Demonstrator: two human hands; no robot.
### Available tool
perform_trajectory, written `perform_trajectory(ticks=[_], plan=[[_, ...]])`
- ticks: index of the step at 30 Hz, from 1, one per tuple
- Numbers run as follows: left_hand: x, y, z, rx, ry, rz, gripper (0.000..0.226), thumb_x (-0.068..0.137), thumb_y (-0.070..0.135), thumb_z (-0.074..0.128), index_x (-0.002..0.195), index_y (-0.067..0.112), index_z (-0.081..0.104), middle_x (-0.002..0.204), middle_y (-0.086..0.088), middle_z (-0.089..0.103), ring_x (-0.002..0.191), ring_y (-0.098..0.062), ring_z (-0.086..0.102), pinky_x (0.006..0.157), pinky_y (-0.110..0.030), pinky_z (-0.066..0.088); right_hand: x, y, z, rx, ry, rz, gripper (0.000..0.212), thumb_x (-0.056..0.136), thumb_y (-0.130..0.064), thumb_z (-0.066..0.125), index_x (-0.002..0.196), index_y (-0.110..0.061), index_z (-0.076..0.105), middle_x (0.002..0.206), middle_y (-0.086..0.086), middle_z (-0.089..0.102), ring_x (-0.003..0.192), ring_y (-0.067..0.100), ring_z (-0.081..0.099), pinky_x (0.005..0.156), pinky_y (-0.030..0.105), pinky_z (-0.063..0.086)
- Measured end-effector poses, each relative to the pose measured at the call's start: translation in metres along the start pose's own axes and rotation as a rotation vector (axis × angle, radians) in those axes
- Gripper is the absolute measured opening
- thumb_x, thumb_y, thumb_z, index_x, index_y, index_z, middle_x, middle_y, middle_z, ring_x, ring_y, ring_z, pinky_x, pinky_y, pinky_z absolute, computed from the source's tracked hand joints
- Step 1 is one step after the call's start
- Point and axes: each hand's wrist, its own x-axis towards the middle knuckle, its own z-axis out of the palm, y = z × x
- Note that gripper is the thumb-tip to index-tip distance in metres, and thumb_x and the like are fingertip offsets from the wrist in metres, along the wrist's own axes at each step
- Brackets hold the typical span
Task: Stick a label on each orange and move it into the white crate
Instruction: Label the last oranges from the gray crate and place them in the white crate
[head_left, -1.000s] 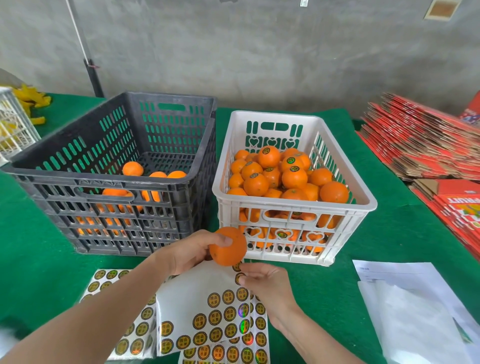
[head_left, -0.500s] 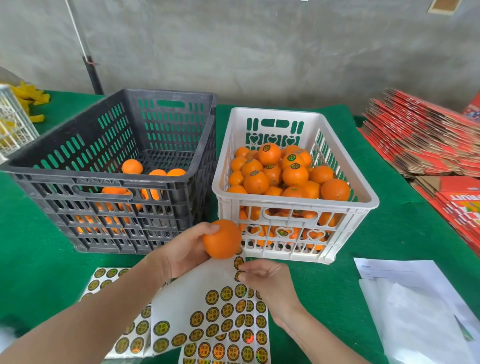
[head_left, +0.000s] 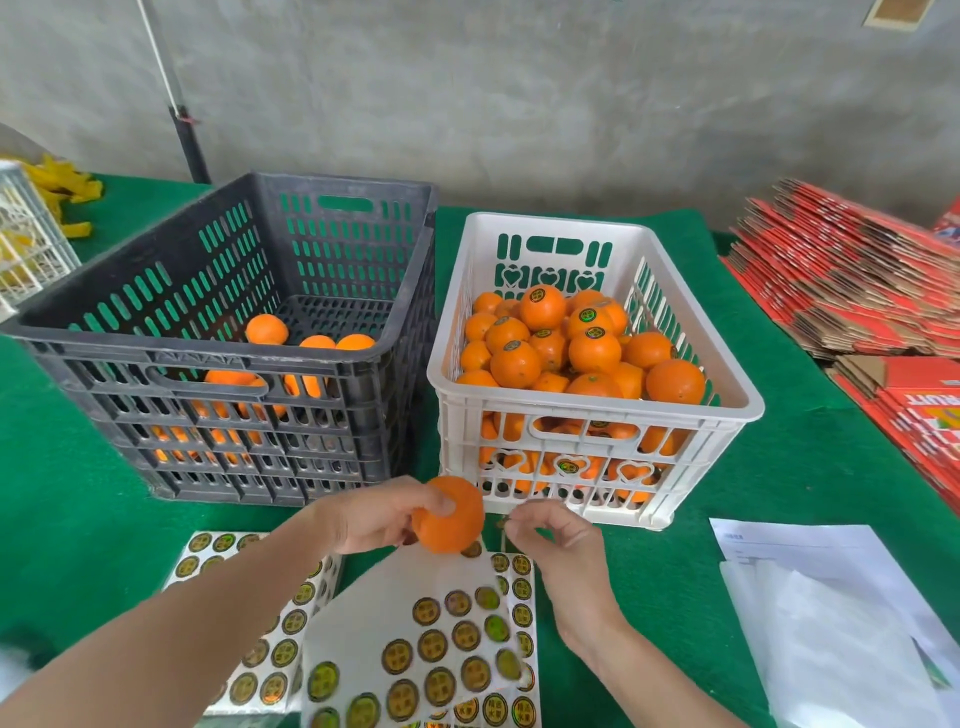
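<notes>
Orange gripped in the left hand, just in front of the white crate.

Thumb and fingers curl round the smooth, round fruit, held above glossy sticker sheets of round gold-and-black labels. The right hand hangs just beside the orange without touching it, thumb and forefinger pinched on a small dark label. The white crate is slotted plastic with heart cut-outs, heaped with oranges; a black slotted crate stands beside it on the felt-like green cloth.
</notes>
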Motion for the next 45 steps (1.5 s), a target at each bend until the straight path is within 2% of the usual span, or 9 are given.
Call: perform_trajectory(ticks=[4, 8, 11, 14, 19, 25, 31, 38, 45], plan=[[0.006, -0.008, 0.006, 0.274, 0.037, -0.054, 0.065, 0.058, 0.047, 0.069, 0.112, 0.011, 0.057, 0.111, -0.005, 0.062, 0.106, -0.024, 0.057, 0.098, -0.032, 0.046, 0.001, -0.001, -0.004, 0.025, 0.044, 0.059, 0.022, 0.083, 0.004, 0.063, 0.069, -0.013, 0.068, 0.067, -0.001, 0.068, 0.067, 0.006, 0.060, 0.065, 0.010, 0.045], [0.005, -0.004, 0.004, 0.358, 0.076, -0.006, 0.050, 0.065, 0.035, 0.073, 0.107, 0.037, 0.046, 0.113, 0.014, 0.054, 0.102, -0.006, 0.055, 0.074, -0.009, 0.045, 0.003, -0.001, -0.007, 0.001, 0.083, 0.105, 0.016, 0.085, 0.001, 0.062, 0.077, -0.012, 0.068, 0.069, -0.005, 0.069, 0.066, 0.002, 0.061, 0.066, 0.013, 0.043], [0.002, -0.005, 0.000, 0.168, 0.054, 0.076, 0.064, 0.067, 0.012, 0.080, 0.118, 0.035, 0.047, 0.119, 0.005, 0.056, 0.104, -0.013, 0.060, 0.074, -0.016, 0.050, 0.005, -0.006, -0.010, 0.016, 0.093, 0.116, 0.013, 0.085, -0.001, 0.062, 0.082, -0.012, 0.068, 0.071, -0.005, 0.069, 0.070, 0.006, 0.062, 0.068, 0.015, 0.042], [-0.002, -0.009, 0.004, -0.285, 0.027, 0.201, 0.090, 0.046, 0.003, 0.087, 0.126, 0.020, 0.050, 0.119, -0.012, 0.062, 0.101, -0.029, 0.066, 0.074, -0.032, 0.055, 0.007, -0.020, -0.009, 0.019, 0.048, 0.072, 0.013, 0.085, -0.002, 0.063, 0.081, -0.013, 0.069, 0.071, -0.005, 0.070, 0.068, 0.003, 0.063, 0.066, 0.011, 0.044], [-0.002, -0.004, 0.027, -0.787, 0.071, 0.296, 0.097, 0.032, 0.031, 0.097, 0.119, 0.012, 0.059, 0.102, -0.020, 0.071, 0.087, -0.038, 0.068, 0.065, -0.036, 0.058, 0.005, -0.048, 0.004, -0.096, -0.072, -0.114, 0.019, 0.084, -0.003, 0.065, 0.078, -0.021, 0.069, 0.075, -0.007, 0.069, 0.072, 0.001, 0.062, 0.067, 0.008, 0.046], [-0.008, 0.010, 0.044, -0.813, 0.083, 0.383, 0.064, 0.040, 0.034, 0.095, 0.096, 0.011, 0.076, 0.099, -0.017, 0.072, 0.083, -0.028, 0.070, 0.068, -0.036, 0.057, 0.003, -0.068, 0.017, -0.422, -0.153, -0.362, 0.028, 0.082, -0.008, 0.066, 0.076, -0.035, 0.062, 0.081, -0.019, 0.065, 0.082, 0.000, 0.058, 0.076, 0.009, 0.042], [-0.015, 0.015, 0.047, -0.791, 0.086, 0.367, 0.066, 0.040, 0.036, 0.094, 0.099, 0.012, 0.075, 0.102, -0.018, 0.070, 0.080, -0.028, 0.070, 0.064, -0.035, 0.057, 0.004, -0.074, 0.018, -0.568, -0.203, -0.418, 0.027, 0.084, -0.013, 0.065, 0.079, -0.039, 0.057, 0.086, -0.018, 0.062, 0.088, -0.005, 0.053, 0.075, 0.003, 0.038], [-0.018, 0.017, 0.049, -0.721, 0.124, 0.362, 0.083, 0.046, 0.039, 0.091, 0.119, 0.011, 0.062, 0.115, -0.019, 0.065, 0.101, -0.032, 0.060, 0.104, -0.049, 0.036, 0.000, -0.075, 0.022, -0.703, -0.171, -0.506, 0.027, 0.084, -0.017, 0.065, 0.082, -0.041, 0.053, 0.085, -0.014, 0.059, 0.087, 0.000, 0.051, 0.076, 0.011, 0.039], [-0.023, 0.015, 0.045, -0.677, 0.128, 0.294, 0.086, 0.043, 0.042, 0.091, 0.118, 0.014, 0.059, 0.099, -0.018, 0.070, 0.077, -0.029, 0.067, 0.062, -0.032, 0.056, 0.009, -0.078, 0.014, -0.801, -0.158, -0.447, 0.045, 0.070, -0.049, 0.067, 0.103, -0.051, 0.037, 0.091, -0.025, 0.044, 0.093, -0.007, 0.041, 0.073, 0.013, 0.037]])
